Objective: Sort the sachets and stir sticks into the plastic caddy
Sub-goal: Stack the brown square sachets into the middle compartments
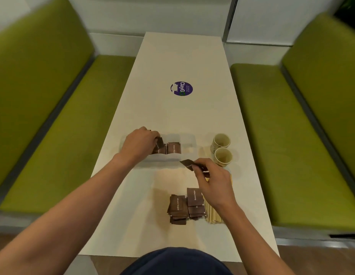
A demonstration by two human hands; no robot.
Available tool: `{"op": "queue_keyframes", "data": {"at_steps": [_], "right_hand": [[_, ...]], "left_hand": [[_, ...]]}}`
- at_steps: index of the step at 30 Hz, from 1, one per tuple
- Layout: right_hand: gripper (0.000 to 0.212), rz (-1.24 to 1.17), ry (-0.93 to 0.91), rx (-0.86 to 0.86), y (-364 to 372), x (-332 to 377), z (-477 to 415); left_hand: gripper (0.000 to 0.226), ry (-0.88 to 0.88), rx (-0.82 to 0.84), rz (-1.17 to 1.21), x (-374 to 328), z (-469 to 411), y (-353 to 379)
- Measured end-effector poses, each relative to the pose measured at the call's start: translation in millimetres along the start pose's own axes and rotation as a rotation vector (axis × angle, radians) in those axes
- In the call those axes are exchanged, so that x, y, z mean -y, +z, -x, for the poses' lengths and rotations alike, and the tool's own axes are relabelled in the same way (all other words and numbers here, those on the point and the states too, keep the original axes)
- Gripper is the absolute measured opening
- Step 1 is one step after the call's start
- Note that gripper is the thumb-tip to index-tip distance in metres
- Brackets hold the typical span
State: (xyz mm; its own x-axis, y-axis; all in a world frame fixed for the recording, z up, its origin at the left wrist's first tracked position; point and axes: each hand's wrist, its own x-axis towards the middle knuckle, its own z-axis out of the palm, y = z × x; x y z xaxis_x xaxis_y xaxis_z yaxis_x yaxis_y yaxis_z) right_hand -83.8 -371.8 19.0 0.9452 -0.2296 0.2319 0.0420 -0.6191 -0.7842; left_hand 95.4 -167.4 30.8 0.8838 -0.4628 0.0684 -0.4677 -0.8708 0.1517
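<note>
Right now the left hand (142,142) is at the left end of the clear plastic caddy (189,138), its grip closed on a brown sachet (160,143) that tilts over others standing in that compartment. The next compartment to the right holds a row of sachets (173,148) as well. The right hand (213,183) hovers just short of the caddy's near wall, its grip pinching a second sachet (187,163) between thumb and fingertips.

Nearer the person, a loose pile of sachets (184,207) lies on the white counter (172,62). Wooden stir sticks (212,215) lie just beside the pile on its right, partly hidden under the right wrist. Two paper cups (222,149) stand right of the caddy, one behind the other. Further up the counter is a round purple sticker (181,88), and green benches (53,135) flank both sides.
</note>
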Motion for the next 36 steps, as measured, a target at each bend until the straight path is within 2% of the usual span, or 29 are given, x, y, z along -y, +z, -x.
{"op": "queue_keyframes", "data": {"at_steps": [6,9,12,14,18,20,23,25,29,32,36], "right_hand": [[0.012,-0.072,0.051,-0.029,0.3,3.1,-20.1],[0.009,-0.019,-0.012,-0.033,6.8,2.1,-40.0],[0.013,0.055,-0.03,-0.036,18.5,0.0,-67.1],[0.016,0.115,-0.014,-0.011,27.7,-0.6,-86.9],[0.022,0.195,0.032,0.117,45.2,-4.0,-122.1],[0.026,0.302,0.039,0.24,52.2,-9.5,-135.7],[0.029,0.488,0.054,0.456,60.2,-14.9,-147.3],[0.028,0.556,0.037,0.511,66.0,-17.7,-147.8],[0.031,0.556,-0.008,0.429,72.8,-21.8,-138.8],[0.035,0.453,-0.029,0.299,66.0,-20.0,-125.8],[0.027,0.317,-0.016,0.241,46.3,-16.1,-93.9]], "left_hand": [[0.022,0.069,0.056,-0.079,0.6,-14.0,19.3],[0.021,0.156,-0.004,-0.144,2.6,-17.7,24.6],[0.03,0.157,-0.125,-0.116,6.4,-16.1,28.0],[0.026,0.146,-0.194,-0.066,6.1,-9.8,25.2],[0.016,0.115,-0.277,0.011,4.5,10.7,18.2],[0.01,0.086,-0.293,0.043,5.9,25.0,18.1],[0.011,0.053,-0.291,0.074,8.9,45.6,21.0],[0.016,0.034,-0.265,0.076,11.2,56.9,23.3],[0.021,0.013,-0.248,0.076,10.8,74.1,24.0],[0.022,0.013,-0.23,0.079,5.2,83.6,25.6],[0.021,0.026,-0.16,0.127,-10.7,94.5,30.6]]}}
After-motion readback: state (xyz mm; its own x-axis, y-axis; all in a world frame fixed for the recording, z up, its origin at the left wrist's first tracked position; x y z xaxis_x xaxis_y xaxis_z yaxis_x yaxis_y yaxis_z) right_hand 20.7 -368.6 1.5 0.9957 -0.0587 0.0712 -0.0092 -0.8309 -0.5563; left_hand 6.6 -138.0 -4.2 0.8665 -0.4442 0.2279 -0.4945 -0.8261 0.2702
